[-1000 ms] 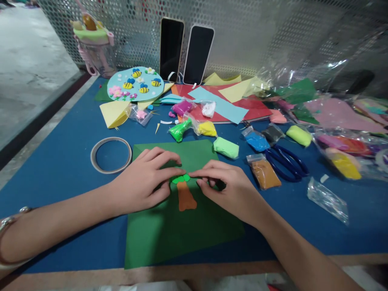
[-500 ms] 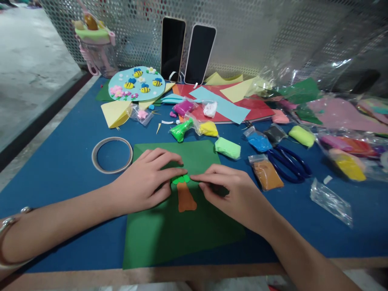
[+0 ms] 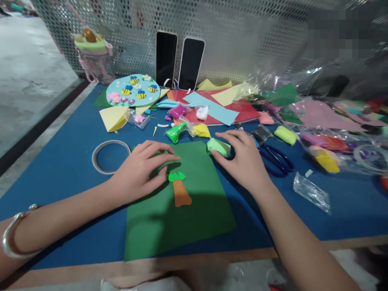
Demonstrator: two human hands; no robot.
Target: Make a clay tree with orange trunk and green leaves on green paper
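A green paper sheet (image 3: pixel 200 226) lies before me, bearing an orange trunk shape (image 3: pixel 182 195) topped by small bright green clay pieces (image 3: pixel 176 176). My left hand (image 3: pixel 145 167) hovers at the sheet's left side, fingers apart and holding nothing, its thumb just left of the green pieces. Beyond the sheet's upper right corner, my right hand (image 3: pixel 242 159) spreads its thumb and fingers around a pale green clay packet (image 3: pixel 218 148). Whether the fingertips touch the packet I cannot tell. Part of the packet's right side is close under that hand.
A tape roll (image 3: pixel 94 158) lies left of my left hand. Dark blue scissors (image 3: pixel 280 161) are partly behind my right hand. Clay packets, including a yellow one (image 3: pixel 201 130), sit ahead. Two phones (image 3: pixel 191 64) lean at the back near a bee-decorated blue card (image 3: pixel 117 87).
My right hand has left the green clay pieces and moved up and right to the pale green packet. My left hand has lifted slightly off the pieces. The view has shifted a little.
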